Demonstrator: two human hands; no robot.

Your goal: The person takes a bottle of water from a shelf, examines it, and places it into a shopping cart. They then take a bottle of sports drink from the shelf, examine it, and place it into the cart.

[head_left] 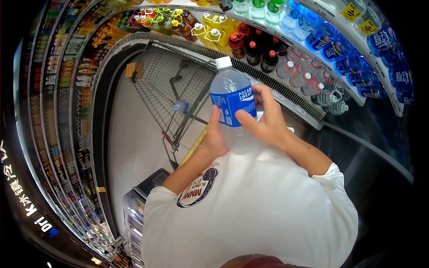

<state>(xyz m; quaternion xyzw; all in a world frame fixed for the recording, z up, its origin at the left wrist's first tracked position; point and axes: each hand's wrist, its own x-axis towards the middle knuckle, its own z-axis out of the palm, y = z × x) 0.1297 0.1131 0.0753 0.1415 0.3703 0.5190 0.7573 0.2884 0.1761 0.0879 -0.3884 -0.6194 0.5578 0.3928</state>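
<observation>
A large Pocari Sweat bottle [233,100] with a white cap and blue label is held upright in front of my chest. My left hand [215,137] is closed against its left side, thumb up along the label. From the right, my right hand [269,118] grips the bottle, its thumb across the label's lower edge and its fingers partly hidden behind. The bottle's lower end is near my white shirt. Beyond my left hand stands a wire shopping cart [154,80], with a blue-labelled clear bottle [181,106] lying in it.
Curved shelves of drinks surround me. Dark bottles with red caps [254,54], clear bottles [298,79] and blue bottles [333,50] line the right side. More packed shelves [82,85] run along the left. A cardboard box [132,70] sits near the cart's far end.
</observation>
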